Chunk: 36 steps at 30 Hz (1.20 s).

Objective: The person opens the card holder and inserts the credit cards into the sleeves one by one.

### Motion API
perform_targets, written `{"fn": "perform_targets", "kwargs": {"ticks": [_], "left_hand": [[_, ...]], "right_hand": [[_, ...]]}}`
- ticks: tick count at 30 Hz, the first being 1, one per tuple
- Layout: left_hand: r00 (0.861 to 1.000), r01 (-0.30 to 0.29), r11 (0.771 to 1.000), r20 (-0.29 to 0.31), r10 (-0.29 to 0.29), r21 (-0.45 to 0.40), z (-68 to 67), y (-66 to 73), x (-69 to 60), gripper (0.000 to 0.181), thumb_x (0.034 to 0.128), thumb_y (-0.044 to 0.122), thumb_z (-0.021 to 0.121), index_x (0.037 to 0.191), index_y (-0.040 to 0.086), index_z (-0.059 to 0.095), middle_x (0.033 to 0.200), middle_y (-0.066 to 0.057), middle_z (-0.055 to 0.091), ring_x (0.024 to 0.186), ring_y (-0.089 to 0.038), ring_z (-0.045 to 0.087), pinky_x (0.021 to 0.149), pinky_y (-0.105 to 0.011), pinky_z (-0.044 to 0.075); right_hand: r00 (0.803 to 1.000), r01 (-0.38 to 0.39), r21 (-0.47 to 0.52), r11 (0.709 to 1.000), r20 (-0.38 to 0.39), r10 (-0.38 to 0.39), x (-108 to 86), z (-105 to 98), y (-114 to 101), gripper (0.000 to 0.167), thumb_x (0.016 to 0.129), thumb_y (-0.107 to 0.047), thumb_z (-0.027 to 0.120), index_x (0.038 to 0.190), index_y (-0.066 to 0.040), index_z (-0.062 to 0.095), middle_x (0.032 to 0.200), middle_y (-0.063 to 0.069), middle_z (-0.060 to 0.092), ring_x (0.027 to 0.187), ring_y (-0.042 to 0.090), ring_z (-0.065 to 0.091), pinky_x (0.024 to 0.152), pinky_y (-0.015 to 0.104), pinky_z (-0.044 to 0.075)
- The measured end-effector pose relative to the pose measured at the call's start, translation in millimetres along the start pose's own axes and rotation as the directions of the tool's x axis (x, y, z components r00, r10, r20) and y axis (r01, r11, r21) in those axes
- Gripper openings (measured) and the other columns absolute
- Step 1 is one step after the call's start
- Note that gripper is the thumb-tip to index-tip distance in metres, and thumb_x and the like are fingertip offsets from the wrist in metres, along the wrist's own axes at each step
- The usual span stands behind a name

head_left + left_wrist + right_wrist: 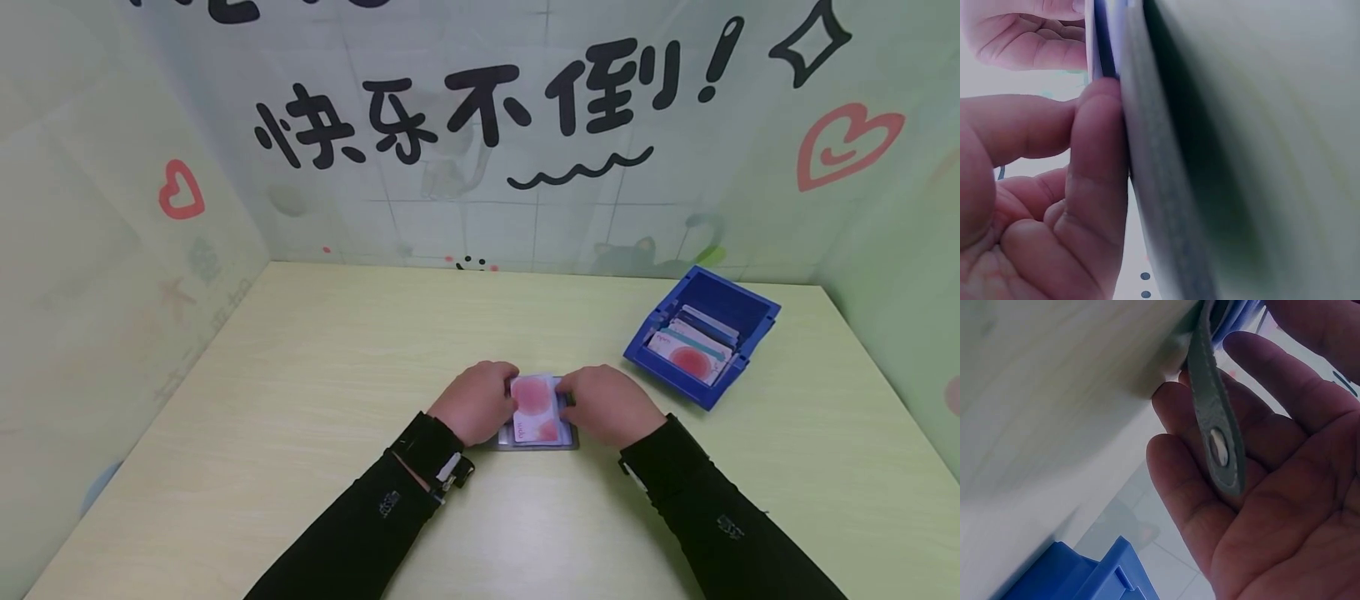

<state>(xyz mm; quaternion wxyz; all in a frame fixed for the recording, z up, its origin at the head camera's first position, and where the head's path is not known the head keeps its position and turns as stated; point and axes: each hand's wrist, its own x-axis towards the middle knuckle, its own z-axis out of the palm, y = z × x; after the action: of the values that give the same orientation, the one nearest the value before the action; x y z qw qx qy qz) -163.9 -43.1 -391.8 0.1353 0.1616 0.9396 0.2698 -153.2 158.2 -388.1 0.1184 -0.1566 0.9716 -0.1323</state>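
A snap-strap card holder [538, 447] with a dark grey cover and clear sleeves lies open on the table in the head view. On top is a white card [553, 429] with pink round patches. At its left edge my left hand [477, 402] pinches the holder's leaves; the left wrist view shows the fingertips against the grey cover [1147, 144]. My right hand [611, 406] holds the card's right edge with thumb and forefinger. Its other fingers are loosely bent behind the holder's strap [1215, 406], which bears a metal snap. The pinch itself is partly hidden.
A blue open box [738, 308] stands at the back right, tilted, with several cards [697, 346] in it. A wooden-look table [360, 350] meets printed wall sheets [465, 225] at the back and sides.
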Motion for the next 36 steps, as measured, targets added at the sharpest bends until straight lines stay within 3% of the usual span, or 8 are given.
{"fn": "perform_targets", "kwargs": {"ticks": [16,26,30,36], "left_hand": [[1.000,-0.002,1.000,0.022,0.002,0.030,2.3,1.6,-2.9,0.055,0.0947,0.016,0.078,0.146,0.007,0.061,0.143,-0.012,0.064,0.126,-0.025,0.062,0.115,-0.044,0.048],[0.999,-0.014,0.999,0.036,0.012,0.032,2.5,-1.5,-0.1,0.054,0.0949,0.018,0.078,0.146,0.008,0.062,0.140,-0.014,0.064,0.120,-0.024,0.060,0.111,-0.041,0.051],[0.998,0.004,1.000,0.058,-0.003,-0.012,1.1,-2.3,0.9,0.059,0.0940,0.026,0.079,0.147,0.008,0.061,0.138,-0.012,0.065,0.114,-0.022,0.060,0.106,-0.039,0.053],[0.996,-0.007,0.995,0.083,0.015,-0.095,-2.2,-2.3,1.3,0.063,0.0923,0.043,0.080,0.143,0.008,0.065,0.122,-0.008,0.070,0.099,-0.018,0.063,0.090,-0.035,0.057]], "right_hand": [[1.000,0.016,0.018,1.000,-0.013,-0.016,-1.0,0.4,-0.2,0.030,0.097,-0.017,0.075,0.125,-0.006,0.077,0.121,0.011,0.078,0.115,0.030,0.072,0.105,0.048,0.056],[0.998,0.041,0.023,0.999,-0.046,-0.040,-2.5,-0.6,-0.7,0.030,0.098,-0.016,0.075,0.125,-0.005,0.076,0.121,0.011,0.077,0.116,0.030,0.072,0.104,0.048,0.057],[0.997,0.043,0.036,0.998,-0.061,-0.041,-3.2,-1.5,-1.8,0.030,0.099,-0.018,0.073,0.126,-0.005,0.076,0.123,0.011,0.077,0.117,0.031,0.072,0.104,0.048,0.057],[0.995,0.058,0.063,0.996,-0.081,-0.053,-3.9,-2.7,-3.6,0.033,0.100,-0.022,0.072,0.131,-0.009,0.075,0.128,0.010,0.076,0.123,0.032,0.070,0.106,0.050,0.055]]}}
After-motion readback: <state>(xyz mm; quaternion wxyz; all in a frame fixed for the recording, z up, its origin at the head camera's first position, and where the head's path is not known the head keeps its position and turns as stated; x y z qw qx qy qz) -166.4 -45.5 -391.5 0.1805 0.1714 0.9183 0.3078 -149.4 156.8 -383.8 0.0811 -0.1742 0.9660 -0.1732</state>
